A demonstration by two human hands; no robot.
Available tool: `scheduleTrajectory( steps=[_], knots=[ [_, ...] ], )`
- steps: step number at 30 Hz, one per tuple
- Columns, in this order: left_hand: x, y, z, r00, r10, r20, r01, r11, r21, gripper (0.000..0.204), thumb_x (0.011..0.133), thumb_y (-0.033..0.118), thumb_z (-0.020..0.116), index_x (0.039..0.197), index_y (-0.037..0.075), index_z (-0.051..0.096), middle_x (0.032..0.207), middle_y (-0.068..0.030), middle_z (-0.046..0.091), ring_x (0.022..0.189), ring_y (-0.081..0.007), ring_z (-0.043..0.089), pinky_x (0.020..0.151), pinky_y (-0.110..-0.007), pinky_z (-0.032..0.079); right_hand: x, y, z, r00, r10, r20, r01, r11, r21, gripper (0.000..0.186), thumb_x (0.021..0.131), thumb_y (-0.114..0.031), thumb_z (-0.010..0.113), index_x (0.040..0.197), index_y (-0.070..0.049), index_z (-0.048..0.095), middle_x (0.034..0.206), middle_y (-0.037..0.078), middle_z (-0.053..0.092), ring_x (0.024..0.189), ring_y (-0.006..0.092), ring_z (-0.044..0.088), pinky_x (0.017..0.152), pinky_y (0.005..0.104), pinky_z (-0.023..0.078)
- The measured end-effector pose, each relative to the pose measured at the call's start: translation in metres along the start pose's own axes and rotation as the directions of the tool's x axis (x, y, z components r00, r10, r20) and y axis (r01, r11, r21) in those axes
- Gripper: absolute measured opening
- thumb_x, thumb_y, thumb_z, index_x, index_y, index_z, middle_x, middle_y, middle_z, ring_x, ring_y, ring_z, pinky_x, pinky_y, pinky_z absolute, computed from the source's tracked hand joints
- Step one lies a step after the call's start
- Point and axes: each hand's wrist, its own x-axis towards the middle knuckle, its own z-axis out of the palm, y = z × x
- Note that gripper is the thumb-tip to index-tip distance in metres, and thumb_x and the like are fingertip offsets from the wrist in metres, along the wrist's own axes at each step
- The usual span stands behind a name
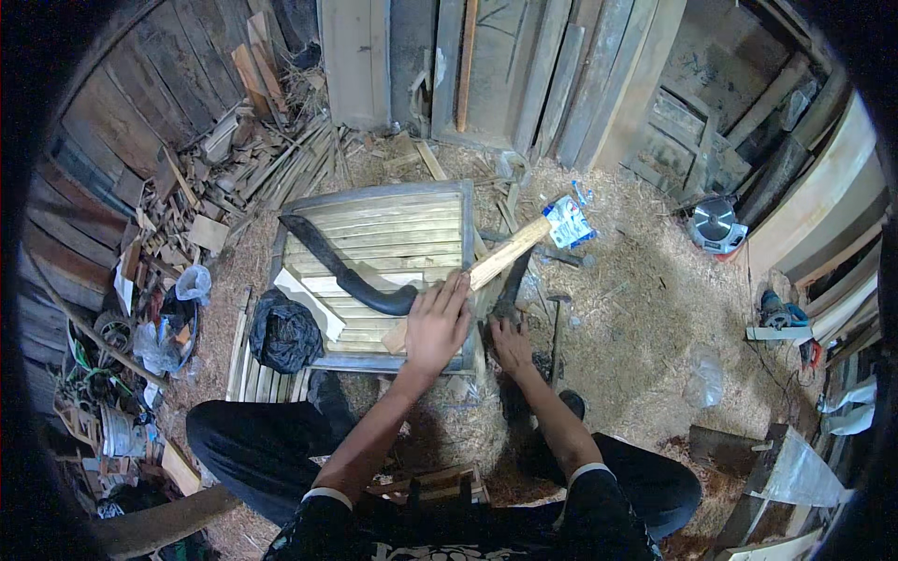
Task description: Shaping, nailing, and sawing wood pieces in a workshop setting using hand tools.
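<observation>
My left hand (438, 323) lies closed over a pale wooden stick (510, 254), which slants up to the right from under its fingers. Touching that hand is the thick end of a long, dark, curved object (346, 276); its kind is unclear. Both rest over a slatted wooden panel (393, 224) with a grey frame. Just right of the panel, my right hand (511, 346) has its fingers curled at the near end of a dark, long-shafted tool (514, 285) on the ground. The right fingertips are partly hidden.
A hammer (558, 327) lies right of my right hand, below a blue-and-white packet (569, 222). A black plastic bag (285, 332) sits at the panel's near left corner. Wood scraps (206, 201) pile at far left; a circular saw (717, 224) stands at right on sawdust-strewn ground.
</observation>
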Motion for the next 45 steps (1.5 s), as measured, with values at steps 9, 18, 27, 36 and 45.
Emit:
scheduleTrajectory(
  steps=[9, 18, 27, 36, 45],
  knots=[
    [0.004, 0.001, -0.007, 0.997, -0.008, -0.082, 0.002, 0.998, -0.067, 0.049, 0.084, 0.012, 0.064, 0.132, 0.002, 0.054, 0.128, -0.0146, 0.060, 0.105, -0.0310, 0.059, 0.089, -0.041, 0.046, 0.010, 0.004, -0.120, 0.985, 0.141, 0.104, -0.135, 0.989, -0.056, 0.043, 0.085, -0.008, 0.054, 0.128, -0.010, 0.056, 0.130, 0.021, 0.053, 0.109, 0.0291, 0.059, 0.093, 0.0435, 0.044],
    [0.013, -0.017, -0.050, 0.995, -0.003, 0.104, 0.028, 0.969, -0.247, 0.058, 0.079, 0.012, 0.072, 0.133, 0.005, 0.051, 0.099, -0.0174, 0.067, 0.092, -0.0360, 0.062, 0.085, -0.045, 0.049, -0.074, -0.047, -0.207, 0.860, 0.435, -0.267, -0.368, 0.891, 0.264, 0.033, 0.088, -0.016, 0.062, 0.118, -0.006, 0.053, 0.112, 0.022, 0.055, 0.095, 0.0390, 0.058, 0.081, 0.0473, 0.044],
    [0.010, -0.021, -0.027, 0.988, 0.118, 0.097, -0.084, 0.950, -0.301, 0.059, 0.081, 0.025, 0.074, 0.133, 0.007, 0.052, 0.103, -0.0181, 0.069, 0.100, -0.0346, 0.063, 0.092, -0.044, 0.048, -0.057, -0.061, -0.245, 0.797, 0.531, -0.288, -0.075, 0.559, 0.825, 0.029, 0.096, -0.026, 0.063, 0.102, -0.002, 0.047, 0.083, 0.008, 0.047, 0.077, 0.0176, 0.046, 0.071, 0.0337, 0.042],
    [0.029, -0.050, -0.022, 0.984, 0.166, 0.057, -0.163, 0.985, -0.052, 0.049, 0.085, 0.045, 0.068, 0.117, 0.008, 0.067, 0.109, -0.0138, 0.070, 0.104, -0.0294, 0.062, 0.101, -0.045, 0.040, -0.051, -0.064, -0.200, 0.847, 0.457, -0.273, 0.027, 0.475, 0.880, 0.015, 0.097, -0.016, 0.061, 0.098, -0.001, 0.057, 0.074, 0.003, 0.054, 0.068, 0.0115, 0.049, 0.062, 0.0288, 0.043],
    [0.025, -0.022, -0.017, 0.988, 0.144, 0.060, -0.147, 0.988, 0.042, 0.043, 0.087, 0.034, 0.065, 0.118, 0.003, 0.062, 0.112, -0.0124, 0.064, 0.108, -0.0281, 0.056, 0.098, -0.042, 0.040, -0.060, -0.076, -0.199, 0.893, 0.440, -0.097, -0.079, 0.365, 0.928, 0.020, 0.096, -0.019, 0.063, 0.104, -0.002, 0.056, 0.076, 0.003, 0.052, 0.070, 0.0111, 0.049, 0.065, 0.0280, 0.044]
  ],
)
